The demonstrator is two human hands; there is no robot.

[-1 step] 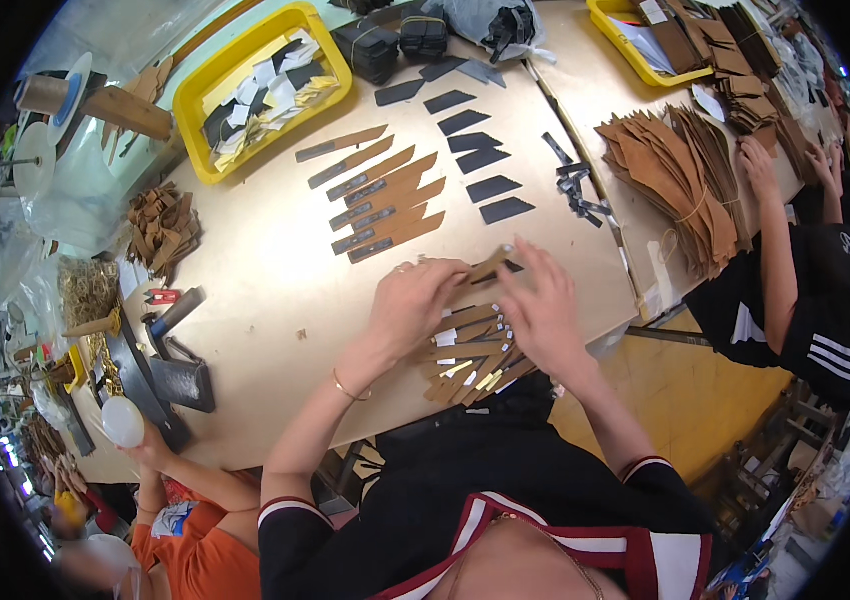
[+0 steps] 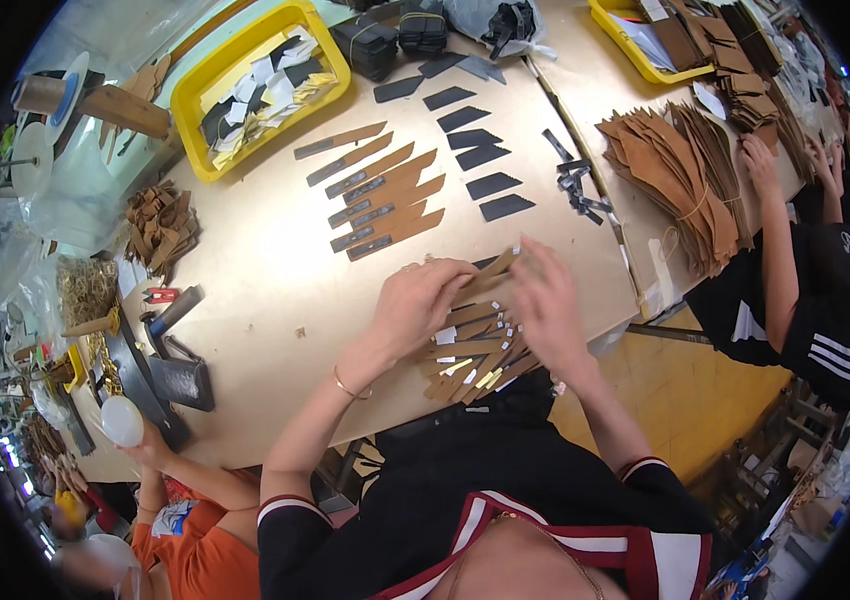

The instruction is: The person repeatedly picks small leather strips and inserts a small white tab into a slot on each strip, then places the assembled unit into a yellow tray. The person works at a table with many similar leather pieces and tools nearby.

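Observation:
My left hand [image 2: 417, 302] pinches a narrow brown leather strip [image 2: 492, 270] above the table's near part. At the strip's far end is my right hand [image 2: 549, 300], its fingers smeared by motion, so whether they grip it cannot be made out. A dark strip shows just behind the held piece. Under both hands lies a fanned pile of brown leather strips [image 2: 470, 350] with small white and yellow tabs. Beyond my hands, several brown strips [image 2: 410, 215] with dark patches on one end lie in a slanted row. Black slanted pieces [image 2: 493, 184] form a column to their right.
A yellow tray [image 2: 183, 120] of paper and dark scraps stands far left. Brown scraps [image 2: 160, 228], a hammer [image 2: 173, 312] and a dark block [image 2: 183, 383] lie left. Small black strips [image 2: 575, 185] and bundled brown leather [image 2: 660, 180] lie right. Co-workers sit on both sides.
My right hand has shifted slightly at the strip's far end and is more blurred. The held strip has turned a little. My left hand stays nearly in place.

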